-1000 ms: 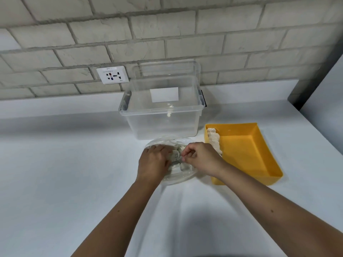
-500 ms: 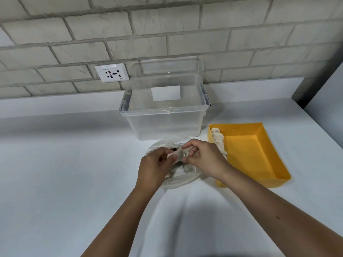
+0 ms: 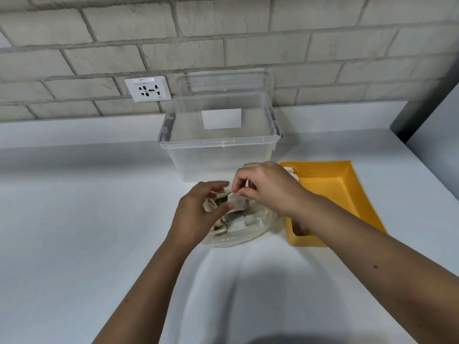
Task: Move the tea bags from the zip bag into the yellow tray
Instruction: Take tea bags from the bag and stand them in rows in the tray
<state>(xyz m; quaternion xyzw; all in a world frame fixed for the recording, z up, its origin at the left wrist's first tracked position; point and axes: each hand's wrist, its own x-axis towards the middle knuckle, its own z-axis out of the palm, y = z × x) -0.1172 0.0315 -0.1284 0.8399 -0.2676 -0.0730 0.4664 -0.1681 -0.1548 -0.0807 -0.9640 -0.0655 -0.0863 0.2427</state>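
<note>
A clear zip bag (image 3: 250, 232) lies on the white counter in front of me, with several pale tea bags (image 3: 232, 223) inside. My right hand (image 3: 265, 188) pinches one tea bag (image 3: 237, 202) by its top edge just above the bag's mouth. My left hand (image 3: 198, 212) sits at the bag's left side, fingers loosely spread around the opening, thumb near the lifted tea bag. The yellow tray (image 3: 352, 194) stands right of the bag; tea bags lie along its left side (image 3: 291, 171), partly hidden by my right forearm.
An open clear plastic storage box (image 3: 218, 155) stands just behind the zip bag, against the brick wall. A white wall socket (image 3: 147, 88) is at the back left. The counter's right edge runs close past the tray.
My right hand has lifted a tea bag up out of the zip bag and drawn slightly right. My left hand's fingers have loosened and spread at the bag's mouth.
</note>
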